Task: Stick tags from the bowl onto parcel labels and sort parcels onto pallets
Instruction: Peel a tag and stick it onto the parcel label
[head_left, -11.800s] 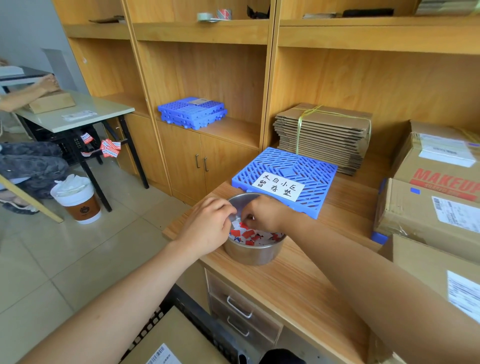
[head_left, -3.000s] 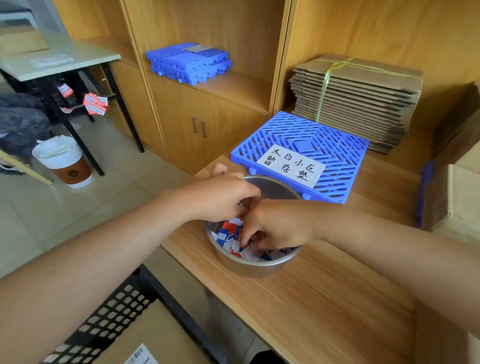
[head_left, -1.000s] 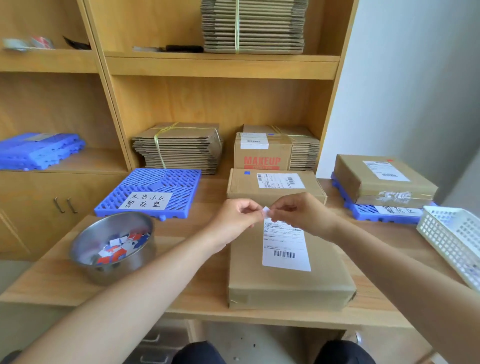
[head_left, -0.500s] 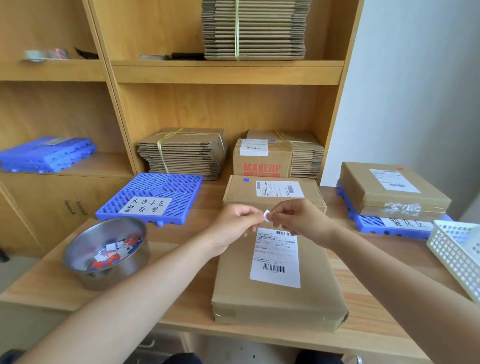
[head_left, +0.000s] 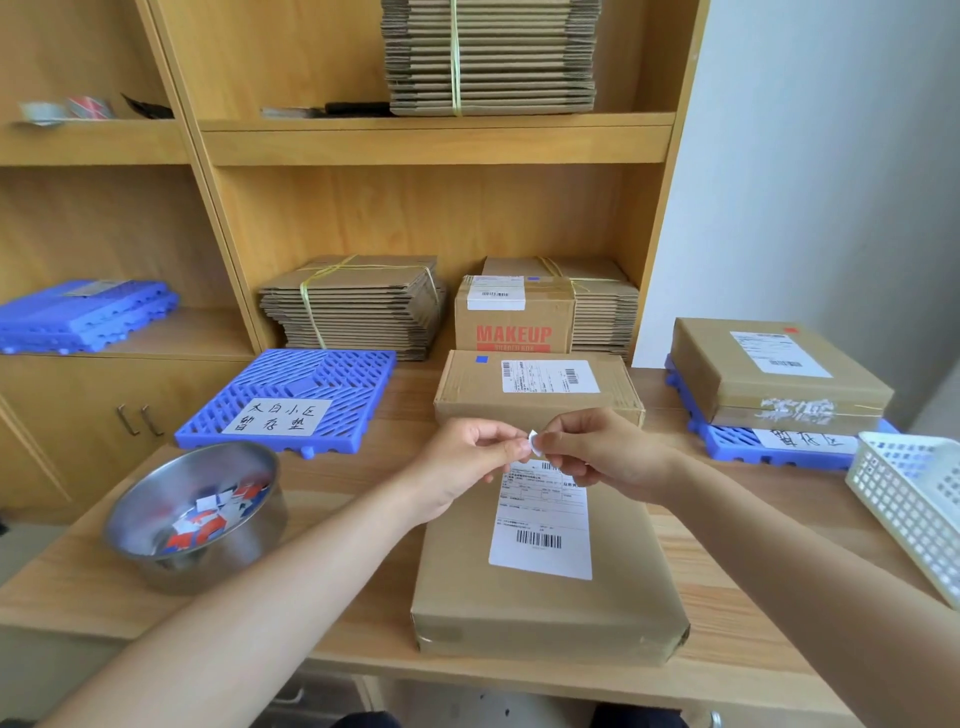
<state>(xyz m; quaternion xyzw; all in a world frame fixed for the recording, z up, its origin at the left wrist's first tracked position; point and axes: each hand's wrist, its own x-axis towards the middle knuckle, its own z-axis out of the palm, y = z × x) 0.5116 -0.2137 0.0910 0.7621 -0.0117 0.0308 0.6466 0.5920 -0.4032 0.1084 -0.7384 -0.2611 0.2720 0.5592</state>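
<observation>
Both hands meet above the near brown paper-wrapped parcel (head_left: 545, 597) — the left hand (head_left: 467, 457) and right hand (head_left: 602, 454) each pinch the small white tag (head_left: 533, 443) between thumb and fingertips, just over the parcel's white shipping label (head_left: 543, 525). The round steel bowl (head_left: 156, 519) of red, blue and white tags sits at the near left; blue slatted plastic pallets (head_left: 332, 379) lie beyond — one on each side.

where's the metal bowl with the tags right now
Head view: the metal bowl sits left on the counter, just in front of the labelled blue pallet and left of the nearest parcel.
</observation>
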